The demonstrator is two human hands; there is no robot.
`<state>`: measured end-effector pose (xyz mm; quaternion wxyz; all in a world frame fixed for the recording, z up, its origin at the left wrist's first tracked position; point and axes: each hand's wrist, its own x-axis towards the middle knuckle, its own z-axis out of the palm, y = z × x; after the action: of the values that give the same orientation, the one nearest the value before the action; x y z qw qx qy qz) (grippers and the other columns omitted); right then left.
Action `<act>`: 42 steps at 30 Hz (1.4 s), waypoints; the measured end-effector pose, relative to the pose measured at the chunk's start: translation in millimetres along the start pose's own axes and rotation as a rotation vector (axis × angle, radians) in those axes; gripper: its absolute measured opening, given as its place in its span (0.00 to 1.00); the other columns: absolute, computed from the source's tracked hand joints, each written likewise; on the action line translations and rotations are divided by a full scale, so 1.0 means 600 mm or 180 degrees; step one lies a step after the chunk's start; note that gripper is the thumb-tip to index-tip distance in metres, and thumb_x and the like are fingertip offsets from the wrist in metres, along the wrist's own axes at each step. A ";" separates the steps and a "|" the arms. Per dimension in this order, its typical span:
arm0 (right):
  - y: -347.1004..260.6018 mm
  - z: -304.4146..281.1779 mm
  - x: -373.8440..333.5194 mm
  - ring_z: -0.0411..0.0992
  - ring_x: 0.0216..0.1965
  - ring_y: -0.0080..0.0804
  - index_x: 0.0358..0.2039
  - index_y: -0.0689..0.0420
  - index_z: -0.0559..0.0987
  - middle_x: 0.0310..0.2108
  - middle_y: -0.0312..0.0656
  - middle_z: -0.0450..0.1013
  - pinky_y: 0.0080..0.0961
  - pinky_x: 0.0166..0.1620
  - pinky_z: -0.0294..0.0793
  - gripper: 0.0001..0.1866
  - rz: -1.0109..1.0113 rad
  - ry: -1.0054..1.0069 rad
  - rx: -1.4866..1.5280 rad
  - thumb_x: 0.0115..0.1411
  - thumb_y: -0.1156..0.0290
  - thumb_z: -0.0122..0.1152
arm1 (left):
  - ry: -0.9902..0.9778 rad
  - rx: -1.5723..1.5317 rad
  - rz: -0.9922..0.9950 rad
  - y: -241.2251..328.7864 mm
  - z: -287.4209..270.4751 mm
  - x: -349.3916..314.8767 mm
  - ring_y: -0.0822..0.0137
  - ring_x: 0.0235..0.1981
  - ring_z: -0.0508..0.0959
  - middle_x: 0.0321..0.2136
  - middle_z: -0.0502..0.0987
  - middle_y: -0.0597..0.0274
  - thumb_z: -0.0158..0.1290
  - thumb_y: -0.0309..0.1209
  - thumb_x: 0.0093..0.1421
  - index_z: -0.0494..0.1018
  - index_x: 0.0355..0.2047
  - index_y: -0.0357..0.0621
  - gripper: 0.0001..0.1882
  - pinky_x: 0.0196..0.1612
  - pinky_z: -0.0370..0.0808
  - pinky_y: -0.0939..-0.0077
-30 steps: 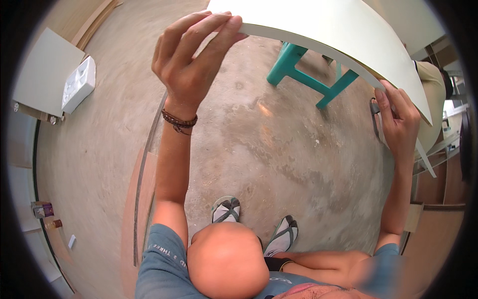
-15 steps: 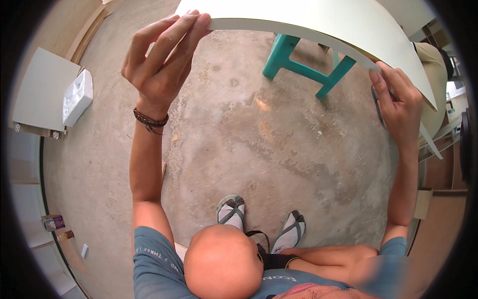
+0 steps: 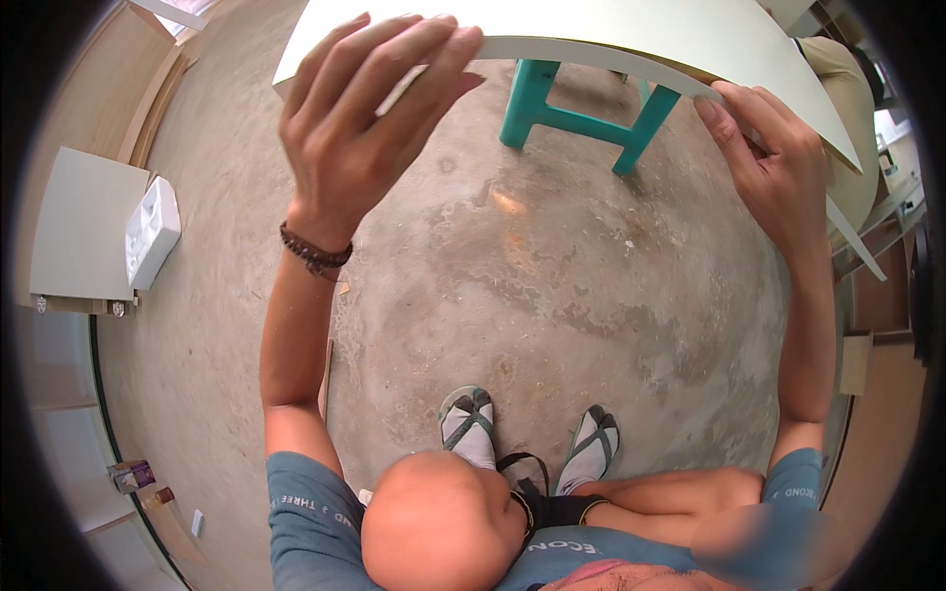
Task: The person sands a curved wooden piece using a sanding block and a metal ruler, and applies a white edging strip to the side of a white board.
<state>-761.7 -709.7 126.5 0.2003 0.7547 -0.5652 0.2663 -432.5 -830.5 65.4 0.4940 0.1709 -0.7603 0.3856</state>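
Observation:
A white panel (image 3: 631,25) spans the top of the view, and a long pale edging strip (image 3: 591,55) follows its near edge. Toward the right, a narrow brown gap shows between strip and panel. My right hand (image 3: 774,148) pinches the strip there, thumb in front and fingers curled; the strip's loose end (image 3: 855,242) hangs beyond it. At the panel's left part, my left hand (image 3: 370,128) is raised with fingers apart and bent over the near edge. It grips nothing, and whether the fingertips touch the panel I cannot tell.
Beneath the panel stands a teal stool (image 3: 581,126) on the concrete floor (image 3: 552,325). At left, a white foam piece (image 3: 154,231) leans by a pale board (image 3: 89,222). Small boxes (image 3: 132,477) sit lower left. Beige cloth (image 3: 838,74), apparently a person's clothing, shows at upper right.
My left hand has let go of its pinch on the edge, spread its fingers and moved right. My right hand keeps its hold. The whole view has shifted slightly.

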 end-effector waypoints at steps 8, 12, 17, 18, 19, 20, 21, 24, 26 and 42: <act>0.015 0.000 0.010 0.74 0.21 0.34 0.35 0.58 0.85 0.24 0.41 0.78 0.29 0.26 0.70 0.17 -0.0071 -0.0145 0.0081 0.68 0.55 0.62 | 0.0429 -0.0123 0.0119 0.008 0.044 0.013 0.75 0.44 0.83 0.41 0.85 0.80 0.67 0.39 0.52 0.85 0.45 0.65 0.17 0.51 0.83 0.79; 0.014 0.001 0.013 0.73 0.20 0.37 0.34 0.58 0.85 0.22 0.43 0.77 0.29 0.26 0.70 0.16 0.0052 -0.0221 0.0129 0.67 0.56 0.63 | 0.0247 -0.0142 0.0101 0.010 0.036 0.016 0.75 0.44 0.83 0.42 0.85 0.80 0.67 0.40 0.52 0.86 0.44 0.65 0.17 0.51 0.83 0.78; 0.015 0.001 0.015 0.63 0.17 0.23 0.31 0.59 0.86 0.16 0.36 0.72 0.25 0.23 0.60 0.21 0.0168 -0.0157 0.0030 0.66 0.52 0.65 | -0.0208 -0.0455 0.0066 0.039 0.021 0.057 0.71 0.44 0.84 0.40 0.86 0.71 0.72 0.35 0.50 0.86 0.42 0.55 0.17 0.46 0.84 0.77; 0.009 -0.005 0.019 0.62 0.16 0.22 0.30 0.59 0.86 0.15 0.36 0.70 0.26 0.22 0.59 0.21 0.0292 -0.0269 0.0053 0.66 0.52 0.65 | -0.0231 -0.0495 0.0091 0.049 0.028 0.060 0.72 0.44 0.84 0.41 0.86 0.72 0.72 0.36 0.49 0.86 0.44 0.54 0.19 0.47 0.84 0.77; 0.003 -0.009 0.023 0.60 0.16 0.22 0.29 0.60 0.85 0.14 0.35 0.68 0.27 0.22 0.57 0.22 0.0397 -0.0376 0.0090 0.66 0.51 0.66 | -0.0123 -0.0530 0.0112 0.053 0.035 0.063 0.72 0.44 0.84 0.41 0.86 0.73 0.72 0.36 0.49 0.86 0.44 0.55 0.19 0.47 0.84 0.77; 0.003 -0.008 0.023 0.59 0.16 0.22 0.28 0.60 0.85 0.13 0.35 0.67 0.27 0.22 0.56 0.22 0.0376 -0.0346 0.0102 0.66 0.51 0.66 | -0.0014 -0.0568 0.0132 0.055 0.045 0.067 0.72 0.44 0.84 0.41 0.86 0.73 0.72 0.36 0.49 0.86 0.44 0.56 0.20 0.47 0.84 0.78; 0.005 -0.004 0.023 0.58 0.16 0.22 0.27 0.60 0.85 0.12 0.34 0.65 0.27 0.22 0.54 0.22 0.0355 -0.0316 0.0112 0.66 0.51 0.66 | 0.0096 -0.0606 0.0150 0.057 0.054 0.070 0.72 0.43 0.84 0.41 0.86 0.74 0.72 0.37 0.49 0.86 0.44 0.56 0.20 0.47 0.84 0.78; 0.011 -0.004 0.025 0.56 0.15 0.22 0.25 0.60 0.84 0.11 0.34 0.62 0.27 0.22 0.52 0.23 0.0268 -0.0244 0.0134 0.65 0.51 0.66 | 0.0042 -0.0604 0.0052 0.080 0.081 0.083 0.75 0.47 0.82 0.44 0.84 0.80 0.68 0.39 0.53 0.84 0.48 0.67 0.19 0.50 0.84 0.78; 0.015 -0.007 0.026 0.58 0.16 0.23 0.26 0.58 0.85 0.13 0.34 0.65 0.27 0.22 0.55 0.21 0.0351 -0.0406 -0.0035 0.64 0.51 0.67 | 0.0142 -0.0580 0.0132 0.080 0.093 0.082 0.75 0.46 0.83 0.43 0.84 0.81 0.67 0.37 0.53 0.84 0.47 0.67 0.19 0.49 0.84 0.78; 0.086 -0.063 -0.012 0.75 0.20 0.40 0.26 0.61 0.86 0.18 0.49 0.76 0.36 0.28 0.71 0.25 0.0891 -0.0110 -0.0038 0.61 0.47 0.69 | -0.0044 -0.0655 0.0178 0.120 0.101 0.121 0.75 0.40 0.85 0.41 0.85 0.73 0.70 0.36 0.55 0.86 0.44 0.57 0.15 0.42 0.85 0.79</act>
<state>-819.1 -696.1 151.2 0.1559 0.6718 -0.6698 0.2752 -549.1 -820.8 86.1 0.4928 0.1007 -0.8037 0.3179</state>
